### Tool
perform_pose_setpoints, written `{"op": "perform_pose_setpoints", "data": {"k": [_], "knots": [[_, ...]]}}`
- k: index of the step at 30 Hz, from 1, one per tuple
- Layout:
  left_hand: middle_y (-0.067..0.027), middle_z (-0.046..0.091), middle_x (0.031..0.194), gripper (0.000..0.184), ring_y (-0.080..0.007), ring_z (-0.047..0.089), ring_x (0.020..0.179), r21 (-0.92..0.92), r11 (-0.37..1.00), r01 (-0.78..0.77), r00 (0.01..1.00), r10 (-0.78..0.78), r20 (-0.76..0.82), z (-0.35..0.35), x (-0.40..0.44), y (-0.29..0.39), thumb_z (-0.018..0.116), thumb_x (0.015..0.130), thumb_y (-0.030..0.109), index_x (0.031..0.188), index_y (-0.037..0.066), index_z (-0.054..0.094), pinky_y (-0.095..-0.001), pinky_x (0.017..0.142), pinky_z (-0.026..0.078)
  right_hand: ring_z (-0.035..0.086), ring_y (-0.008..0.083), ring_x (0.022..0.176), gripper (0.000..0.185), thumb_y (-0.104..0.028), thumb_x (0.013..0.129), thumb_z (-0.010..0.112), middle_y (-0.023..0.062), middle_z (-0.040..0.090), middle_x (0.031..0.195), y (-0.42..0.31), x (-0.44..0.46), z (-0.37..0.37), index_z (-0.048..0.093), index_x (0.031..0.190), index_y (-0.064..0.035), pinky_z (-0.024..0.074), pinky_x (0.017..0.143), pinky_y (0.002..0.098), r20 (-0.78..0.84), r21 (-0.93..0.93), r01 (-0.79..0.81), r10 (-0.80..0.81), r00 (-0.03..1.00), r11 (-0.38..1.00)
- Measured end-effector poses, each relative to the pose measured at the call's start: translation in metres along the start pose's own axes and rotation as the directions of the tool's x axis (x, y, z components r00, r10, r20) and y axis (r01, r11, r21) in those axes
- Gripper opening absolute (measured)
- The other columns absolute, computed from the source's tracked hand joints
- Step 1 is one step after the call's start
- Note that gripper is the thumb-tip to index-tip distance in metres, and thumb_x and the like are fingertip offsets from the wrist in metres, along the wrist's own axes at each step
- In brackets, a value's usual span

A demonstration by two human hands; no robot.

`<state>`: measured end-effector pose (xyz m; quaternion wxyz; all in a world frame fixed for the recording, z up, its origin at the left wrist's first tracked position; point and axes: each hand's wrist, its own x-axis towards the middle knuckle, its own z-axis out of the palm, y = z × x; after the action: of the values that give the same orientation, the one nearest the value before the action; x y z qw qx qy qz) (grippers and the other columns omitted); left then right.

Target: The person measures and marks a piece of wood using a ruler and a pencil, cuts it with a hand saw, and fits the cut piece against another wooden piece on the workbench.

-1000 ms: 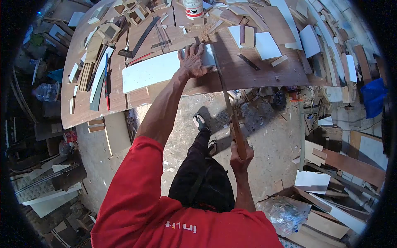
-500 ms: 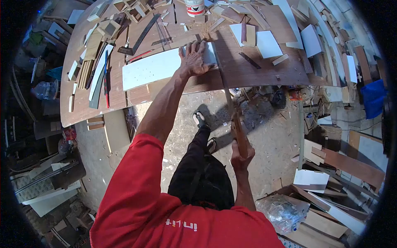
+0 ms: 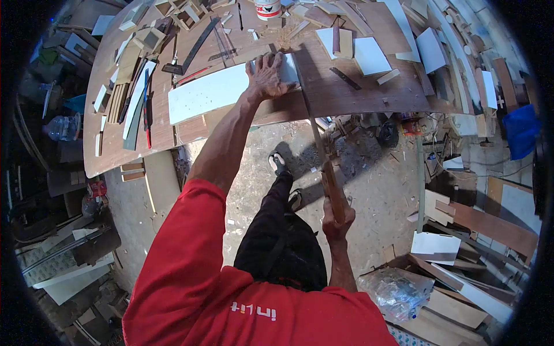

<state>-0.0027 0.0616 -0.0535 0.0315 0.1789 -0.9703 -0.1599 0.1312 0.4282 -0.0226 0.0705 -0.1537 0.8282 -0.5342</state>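
A long white board [image 3: 202, 92] lies across the front part of the workbench. My left hand [image 3: 266, 79] presses down on its right end, fingers spread over the surface. Below the bench edge my right hand [image 3: 339, 222] is wrapped round the wooden handle of a handsaw [image 3: 333, 187]. The narrow blade slants up from the handle to the right end of the board, meeting it just beside my left hand. How deep the blade sits in the board cannot be made out.
The workbench [image 3: 265, 118] carries a dark straight bar [image 3: 201, 46], a red pencil-like stick [image 3: 193, 76], a white bucket [image 3: 268, 8], white panels [image 3: 371, 56] and wood offcuts. Boards lean at the right, near a clear plastic bag [image 3: 395, 294]. My sandalled foot [image 3: 277, 162] stands on the littered floor.
My right hand and the saw have drawn slightly back toward my body. The left hand keeps its place on the board. The view has shifted a little.
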Motion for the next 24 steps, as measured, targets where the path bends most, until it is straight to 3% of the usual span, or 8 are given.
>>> {"op": "perform_pose_setpoints", "data": {"k": [2, 6, 11, 14, 19, 20, 22, 24], "knots": [[-0.0193, 0.027, 0.148, 0.106, -0.0421, 0.022, 0.137, 0.036, 0.999, 0.009, 1.0, -0.009, 0.002, 0.002, 0.0, -0.001, 0.065, 0.067, 0.065, 0.149, 0.013, 0.023, -0.0671, 0.105, 0.008, 0.069, 0.028, 0.084, 0.031, -0.004, 0.081, 0.06, 0.0199, 0.069, 0.092, -0.022, -0.009, -0.01, 0.062, 0.109, 0.0072, 0.0516, 0.073, 0.0353, 0.029, 0.031, -0.156, 0.155, 0.987, 0.987], [-0.017, 0.024, 0.15, 0.107, -0.0414, 0.02, 0.139, 0.073, 0.997, 0.005, 1.0, -0.007, 0.03, 0.005, 0.002, -0.006, 0.064, 0.067, 0.064, 0.151, 0.018, 0.017, -0.0662, 0.108, 0.009, 0.069, 0.0292, 0.086, 0.032, -0.004, 0.081, 0.06, 0.0197, 0.069, 0.091, -0.017, 0.016, 0.004, 0.062, 0.111, 0.0052, 0.0507, 0.07, 0.0349, 0.065, 0.022, -0.153, 0.151, 0.986, 0.988], [-0.0177, 0.025, 0.149, 0.1, -0.0426, 0.021, 0.138, 0.085, 0.996, 0.029, 0.998, -0.034, 0.06, -0.002, 0.001, 0.0, 0.063, 0.065, 0.041, 0.151, 0.017, 0.017, -0.067, 0.107, 0.01, 0.069, 0.0314, 0.091, 0.033, -0.003, 0.082, 0.058, 0.0219, 0.069, 0.097, -0.023, 0.011, -0.003, 0.061, 0.113, 0.0061, 0.0512, 0.078, 0.0348, 0.049, 0.031, -0.111, 0.11, 0.993, 0.993], [-0.0176, 0.024, 0.15, 0.104, -0.041, 0.021, 0.138, 0.051, 0.999, 0.012, 1.0, -0.013, 0.018, 0.003, 0.001, -0.004, 0.067, 0.064, 0.054, 0.15, 0.014, 0.022, -0.0665, 0.106, 0.008, 0.068, 0.0321, 0.094, 0.033, -0.002, 0.082, 0.058, 0.0235, 0.068, 0.1, -0.023, 0.007, -0.001, 0.061, 0.113, 0.0073, 0.0514, 0.079, 0.0346, 0.033, 0.053, -0.105, 0.103, 0.994, 0.993], [-0.0172, 0.026, 0.149, 0.105, -0.0407, 0.02, 0.139, 0.049, 0.998, 0.025, 0.999, -0.027, 0.036, 0.002, 0.003, -0.004, 0.068, 0.064, 0.056, 0.149, 0.014, 0.023, -0.0666, 0.106, 0.008, 0.068, 0.0316, 0.093, 0.032, -0.004, 0.081, 0.059, 0.0227, 0.068, 0.102, -0.021, 0.02, 0.007, 0.061, 0.111, 0.007, 0.0512, 0.078, 0.0343, 0.13, -0.017, -0.286, 0.286, 0.95, 0.958], [-0.0168, 0.026, 0.149, 0.105, -0.0405, 0.02, 0.139, 0.061, 0.997, 0.038, 0.997, -0.041, 0.06, 0.0, 0.003, -0.003, 0.068, 0.064, 0.056, 0.149, 0.014, 0.023, -0.0666, 0.107, 0.008, 0.068, 0.0316, 0.093, 0.032, -0.004, 0.081, 0.059, 0.0227, 0.068, 0.102, -0.021, 0.013, 0.006, 0.061, 0.111, 0.007, 0.0512, 0.078, 0.0343, 0.132, -0.017, -0.285, 0.284, 0.95, 0.958], [-0.0163, 0.027, 0.149, 0.104, -0.0403, 0.02, 0.139, 0.032, 0.999, 0.042, 0.998, -0.044, 0.046, -0.001, 0.002, 0.0, 0.069, 0.065, 0.055, 0.149, 0.014, 0.023, -0.0666, 0.107, 0.008, 0.069, 0.032, 0.088, 0.029, -0.005, 0.081, 0.059, 0.0217, 0.068, 0.097, -0.025, 0.003, 0.005, 0.062, 0.108, 0.0063, 0.0508, 0.073, 0.0356, -0.032, 0.094, -0.094, 0.097, 0.995, 0.991], [-0.0159, 0.027, 0.149, 0.104, -0.0401, 0.02, 0.139, 0.008, 0.999, 0.041, 0.999, -0.041, 0.036, 0.0, 0.001, -0.001, 0.069, 0.065, 0.053, 0.149, 0.014, 0.023, -0.0666, 0.107, 0.008, 0.069, 0.0326, 0.085, 0.027, -0.005, 0.082, 0.059, 0.0217, 0.068, 0.094, -0.023, 0.009, 0.008, 0.063, 0.106, 0.0064, 0.0502, 0.07, 0.0374, -0.047, 0.089, -0.077, 0.082, 0.996, 0.993]]}}
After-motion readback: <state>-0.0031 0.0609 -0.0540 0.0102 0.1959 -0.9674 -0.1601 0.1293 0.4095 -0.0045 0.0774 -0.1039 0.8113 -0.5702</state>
